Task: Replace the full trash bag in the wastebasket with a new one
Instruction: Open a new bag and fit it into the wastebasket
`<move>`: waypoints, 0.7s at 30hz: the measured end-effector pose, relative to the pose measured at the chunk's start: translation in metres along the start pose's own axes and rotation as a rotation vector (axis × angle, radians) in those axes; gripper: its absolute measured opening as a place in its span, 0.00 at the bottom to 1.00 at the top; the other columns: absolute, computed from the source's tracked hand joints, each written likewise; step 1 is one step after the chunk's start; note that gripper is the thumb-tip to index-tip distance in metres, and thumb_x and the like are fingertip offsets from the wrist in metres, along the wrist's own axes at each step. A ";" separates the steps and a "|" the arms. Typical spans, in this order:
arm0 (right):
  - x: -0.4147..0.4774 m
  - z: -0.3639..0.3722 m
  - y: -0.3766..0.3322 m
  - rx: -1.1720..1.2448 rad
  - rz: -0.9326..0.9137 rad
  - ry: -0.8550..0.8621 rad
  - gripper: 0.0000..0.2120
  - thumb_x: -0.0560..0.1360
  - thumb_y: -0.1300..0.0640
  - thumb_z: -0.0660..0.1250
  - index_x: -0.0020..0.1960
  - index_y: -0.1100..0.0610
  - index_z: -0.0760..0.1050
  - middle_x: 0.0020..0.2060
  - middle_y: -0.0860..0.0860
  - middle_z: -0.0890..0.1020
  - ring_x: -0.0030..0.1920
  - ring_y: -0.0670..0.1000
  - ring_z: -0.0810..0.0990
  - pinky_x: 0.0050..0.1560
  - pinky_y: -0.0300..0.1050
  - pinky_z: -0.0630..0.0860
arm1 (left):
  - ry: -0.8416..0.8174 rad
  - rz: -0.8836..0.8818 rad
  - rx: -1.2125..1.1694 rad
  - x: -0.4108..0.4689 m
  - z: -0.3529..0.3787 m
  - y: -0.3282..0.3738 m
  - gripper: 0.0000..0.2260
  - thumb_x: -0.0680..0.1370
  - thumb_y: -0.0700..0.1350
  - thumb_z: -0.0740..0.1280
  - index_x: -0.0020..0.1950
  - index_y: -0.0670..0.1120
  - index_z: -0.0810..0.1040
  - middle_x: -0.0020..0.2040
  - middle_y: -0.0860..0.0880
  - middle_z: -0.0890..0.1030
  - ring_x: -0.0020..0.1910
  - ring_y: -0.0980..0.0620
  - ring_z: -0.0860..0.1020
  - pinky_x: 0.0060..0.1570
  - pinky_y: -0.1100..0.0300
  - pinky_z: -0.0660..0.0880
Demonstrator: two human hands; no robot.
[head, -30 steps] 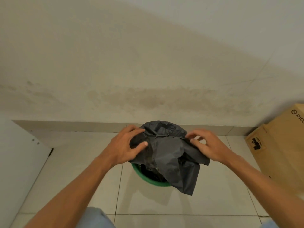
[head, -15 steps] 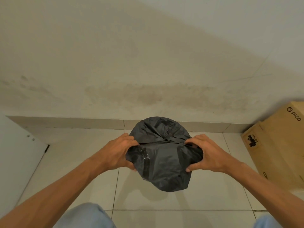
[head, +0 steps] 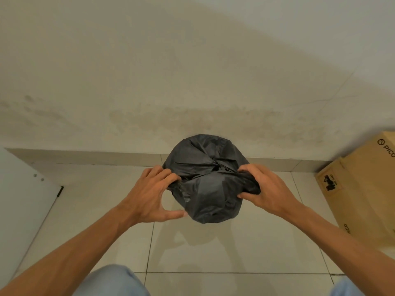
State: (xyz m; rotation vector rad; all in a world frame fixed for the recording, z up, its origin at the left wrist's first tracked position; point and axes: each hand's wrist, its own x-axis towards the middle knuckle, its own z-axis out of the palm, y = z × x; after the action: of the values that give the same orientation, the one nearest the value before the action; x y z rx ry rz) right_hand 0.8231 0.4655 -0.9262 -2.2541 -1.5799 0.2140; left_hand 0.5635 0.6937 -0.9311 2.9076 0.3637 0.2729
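The cardboard box [head: 363,189] on the right bears "PICO" in dark print beside a ring logo on its upper face, cut off by the frame edge. The same word runs sideways low on its side. A black sticker [head: 330,182] on the box carries print too small to read.

**Premises: corner of a plain indoor room, of home or storeroom kind**

The floor [head: 213,248] is laid in large pale glossy tiles with dark grout lines. A matching tile skirting [head: 96,157] runs along the foot of the wall [head: 192,60]. The wall is painted off-white, with a blotchy brownish stain band [head: 192,122] low down and fine cracks at right. A white panel [head: 19,199] at left carries a dark hinge, either door or cabinet side. A brown cardboard box [head: 363,189] printed "PICO" stands on the floor at right. A black trash bag [head: 205,167] sits near the skirting.
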 end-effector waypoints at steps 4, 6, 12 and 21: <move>-0.009 0.010 0.003 -0.142 -0.136 0.164 0.28 0.68 0.49 0.81 0.64 0.53 0.76 0.55 0.49 0.75 0.53 0.51 0.74 0.46 0.45 0.79 | 0.044 0.000 -0.061 0.005 0.007 0.003 0.36 0.63 0.77 0.67 0.60 0.53 0.74 0.54 0.57 0.79 0.53 0.55 0.74 0.62 0.53 0.68; -0.012 0.013 0.001 -0.213 -0.207 0.273 0.23 0.68 0.51 0.80 0.58 0.56 0.78 0.52 0.52 0.77 0.51 0.53 0.75 0.47 0.46 0.78 | 0.113 0.052 -0.048 0.010 0.011 0.005 0.24 0.66 0.68 0.72 0.50 0.52 0.73 0.46 0.57 0.79 0.46 0.55 0.74 0.55 0.54 0.72; -0.022 0.030 0.007 -0.394 -0.415 0.287 0.11 0.69 0.66 0.74 0.44 0.56 0.73 0.40 0.53 0.74 0.42 0.55 0.71 0.38 0.48 0.70 | 0.119 0.281 0.115 0.011 0.025 0.005 0.11 0.66 0.49 0.79 0.39 0.50 0.78 0.36 0.53 0.80 0.37 0.52 0.78 0.53 0.58 0.72; -0.038 0.016 -0.020 0.020 0.029 0.248 0.25 0.78 0.31 0.59 0.43 0.50 0.83 0.36 0.41 0.80 0.45 0.49 0.72 0.43 0.48 0.70 | 0.047 -0.144 -0.063 -0.011 0.001 0.032 0.21 0.75 0.66 0.59 0.47 0.54 0.84 0.44 0.58 0.82 0.49 0.56 0.76 0.59 0.54 0.72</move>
State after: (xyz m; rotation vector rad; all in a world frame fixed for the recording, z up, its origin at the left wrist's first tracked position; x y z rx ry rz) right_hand 0.7866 0.4399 -0.9364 -2.1923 -1.4101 -0.0420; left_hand 0.5604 0.6601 -0.9270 2.7996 0.5593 0.3244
